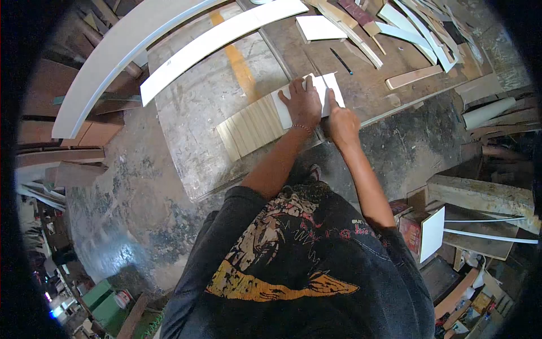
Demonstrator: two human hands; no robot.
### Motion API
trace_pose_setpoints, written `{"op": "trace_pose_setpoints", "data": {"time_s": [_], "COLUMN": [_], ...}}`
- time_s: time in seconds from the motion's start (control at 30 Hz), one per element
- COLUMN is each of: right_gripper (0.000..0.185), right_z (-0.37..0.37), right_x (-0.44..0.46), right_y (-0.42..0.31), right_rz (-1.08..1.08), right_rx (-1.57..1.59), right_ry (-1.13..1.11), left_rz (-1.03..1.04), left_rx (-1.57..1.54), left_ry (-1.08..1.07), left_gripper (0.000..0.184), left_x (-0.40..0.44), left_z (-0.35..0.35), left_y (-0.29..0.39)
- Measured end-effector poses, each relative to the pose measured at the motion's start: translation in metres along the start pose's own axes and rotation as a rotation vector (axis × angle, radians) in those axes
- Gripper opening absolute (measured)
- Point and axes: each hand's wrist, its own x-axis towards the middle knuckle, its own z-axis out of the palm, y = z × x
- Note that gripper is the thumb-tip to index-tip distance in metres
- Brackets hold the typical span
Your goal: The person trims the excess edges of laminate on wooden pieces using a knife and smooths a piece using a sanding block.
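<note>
Seemingly, in the head view, steadying is the step; even pressure is called for. At the wood-grain panel's (pixel 254 129) right end lies the white board (pixel 282 111), long axis matching the panel's, pointing rightward and away. The left hand (pixel 305 105) spreads flat, grasping nothing; the right hand (pixel 344 123) extends its index finger, grip unclear.

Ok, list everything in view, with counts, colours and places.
Workbench: one, grey and brown, upper centre
White piece: at least one, white, upper centre
Striped panel: one, tan, left of white piece
Thin stick: one, black and blue, beyond white piece
White block: one, white, upper centre
Curved strip: one, white, upper left
Curved panel: one, beige, far upper left
Rounded strip: one, tan, bench's right
Offcuts: many, white and brown, upper right
Clutter: uncountable, mixed, both sides
Shirt: one, dark, printed, lower centre
Left grip: one, bare hand, spread on white piece
Right grip: one, bare hand, on white piece
</note>
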Motion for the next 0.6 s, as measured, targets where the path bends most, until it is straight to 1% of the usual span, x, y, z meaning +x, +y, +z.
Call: {"op": "trace_pose_setpoints", "data": {"time_s": [0.07,0.17,0.27,0.4,0.5,0.6], "right_gripper": [0.049,0.048,0.047,0.049,0.051,0.051], "right_z": [-0.013,-0.007,-0.003,0.02,-0.007,-0.006], "right_x": [-0.021,-0.025,0.006,0.022,-0.012,-0.037], "right_y": [-0.002,-0.003,-0.009,-0.004,-0.009,-0.003], "right_rz": [0.03,0.032,0.037,0.023,0.056,0.08], "right_rx": [-0.028,-0.03,0.03,0.021,0.009,0.039], "right_ry": [-0.088,-0.037,0.016,0.1,-0.017,-0.035], "left_rz": [-0.025,0.007,-0.007,-0.021,-0.019,-0.016], "left_rx": [0.036,0.048,0.0,0.005,0.007,-0.005], "left_ry": [-0.007,0.04,-0.013,0.028,0.04,0.032], "left_gripper": [0.035,0.034,0.032,0.031,0.031,0.031], "left_x": [-0.001,-0.001,0.0,0.001,-0.001,0.0], "left_z": [0.001,-0.001,-0.004,0.001,-0.001,-0.002], "left_y": [0.002,0.003,0.001,0.003,0.001,0.002]}}
